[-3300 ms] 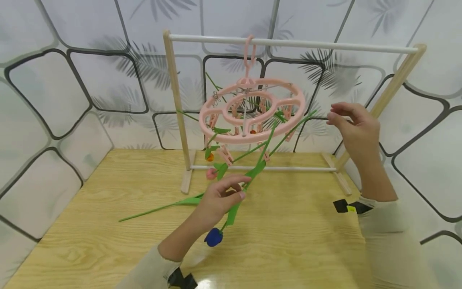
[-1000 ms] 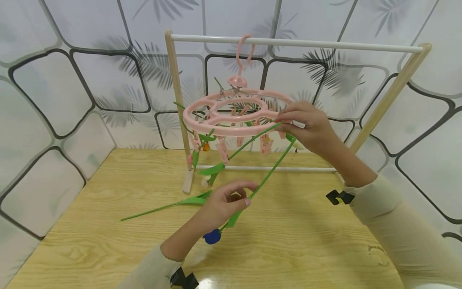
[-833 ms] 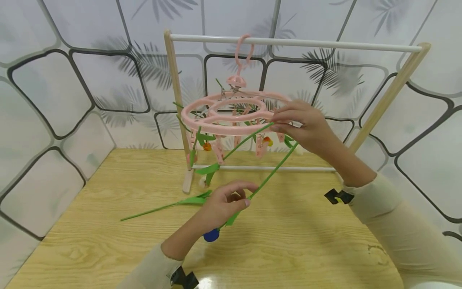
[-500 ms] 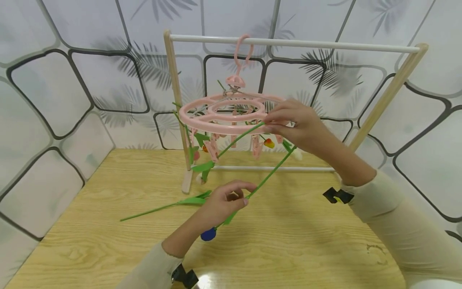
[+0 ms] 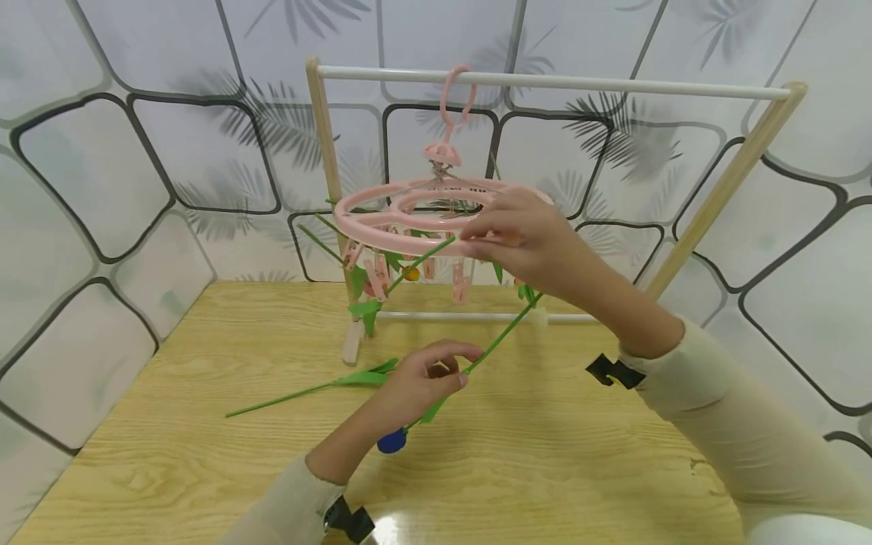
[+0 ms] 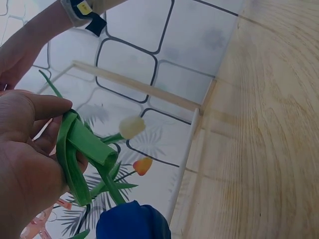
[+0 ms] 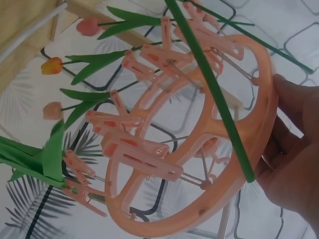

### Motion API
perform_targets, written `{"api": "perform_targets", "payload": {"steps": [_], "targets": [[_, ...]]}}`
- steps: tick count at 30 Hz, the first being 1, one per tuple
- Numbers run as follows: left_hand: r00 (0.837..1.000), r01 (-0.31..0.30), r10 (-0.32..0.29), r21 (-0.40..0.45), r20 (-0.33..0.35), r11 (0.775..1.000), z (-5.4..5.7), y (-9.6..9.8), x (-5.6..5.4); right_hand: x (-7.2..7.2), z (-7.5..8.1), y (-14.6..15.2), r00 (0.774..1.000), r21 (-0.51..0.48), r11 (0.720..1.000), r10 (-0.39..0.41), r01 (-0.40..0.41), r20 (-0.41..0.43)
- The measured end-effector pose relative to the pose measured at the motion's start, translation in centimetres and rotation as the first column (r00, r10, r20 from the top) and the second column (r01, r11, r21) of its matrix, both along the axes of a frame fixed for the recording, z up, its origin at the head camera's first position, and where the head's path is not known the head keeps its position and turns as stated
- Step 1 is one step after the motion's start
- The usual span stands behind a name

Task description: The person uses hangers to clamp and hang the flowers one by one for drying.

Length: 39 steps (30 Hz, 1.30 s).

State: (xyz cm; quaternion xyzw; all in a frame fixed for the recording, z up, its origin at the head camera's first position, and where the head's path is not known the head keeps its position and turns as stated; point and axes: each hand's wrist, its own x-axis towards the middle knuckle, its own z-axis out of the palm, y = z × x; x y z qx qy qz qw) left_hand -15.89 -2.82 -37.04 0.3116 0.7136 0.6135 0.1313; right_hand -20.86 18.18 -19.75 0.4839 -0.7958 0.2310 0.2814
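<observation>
My left hand [image 5: 424,380] pinches the green stem of a blue artificial tulip [image 5: 391,441], low over the table. The bloom points down and its stem slants up to the right; in the left wrist view the folded leaves [image 6: 89,144] lie beside my fingers. Farther up, my right hand [image 5: 524,236] grips the rim of a pink round clip hanger [image 5: 402,242]. Pink clothespins [image 7: 142,159] dangle below the ring. Several hold tulips, among them a pink one [image 7: 87,27] and an orange one [image 7: 52,65]. My right hand hides the near right part of the rim.
The hanger hooks over the white bar [image 5: 579,85] of a wooden-legged rack [image 5: 725,193]. Another green stem with leaves [image 5: 293,396] lies on the wooden table [image 5: 204,469], left of my left hand. A patterned wall [image 5: 204,151] closes off the back and sides.
My right hand came from apart at the right, took the hanger's rim and moved left with it. The ring turned, carrying its clips and tulips round. My left hand stays nearly still with the blue tulip.
</observation>
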Motion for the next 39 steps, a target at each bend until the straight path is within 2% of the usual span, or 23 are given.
{"api": "perform_targets", "payload": {"steps": [7,12,19,22,30,39], "targets": [[1.000,0.005,-0.005,0.011,0.004,1.000,-0.2,-0.1,-0.1,0.6,0.3,-1.6,0.993,0.052,0.992,-0.118,0.117,0.015],[1.000,0.000,-0.001,0.021,0.008,1.000,-0.2,-0.1,-0.1,0.8,0.4,-2.1,0.979,0.078,0.977,-0.201,0.197,0.040],[1.000,0.005,-0.005,0.018,0.010,1.000,-0.2,-0.3,0.0,0.9,0.2,-3.1,0.958,0.103,0.958,-0.275,0.267,0.082],[1.000,0.004,-0.004,0.010,0.011,1.000,-0.1,-0.4,0.1,0.7,-0.2,-3.5,0.950,0.116,0.947,-0.307,0.299,0.060],[1.000,0.008,-0.008,0.002,0.020,1.000,0.1,-0.6,0.3,0.3,-1.4,-4.1,0.941,0.093,0.936,-0.337,0.340,-0.046],[1.000,0.014,-0.014,0.000,0.016,1.000,0.2,-0.8,0.4,0.5,-1.5,-4.4,0.944,0.056,0.946,-0.313,0.319,-0.104]]}}
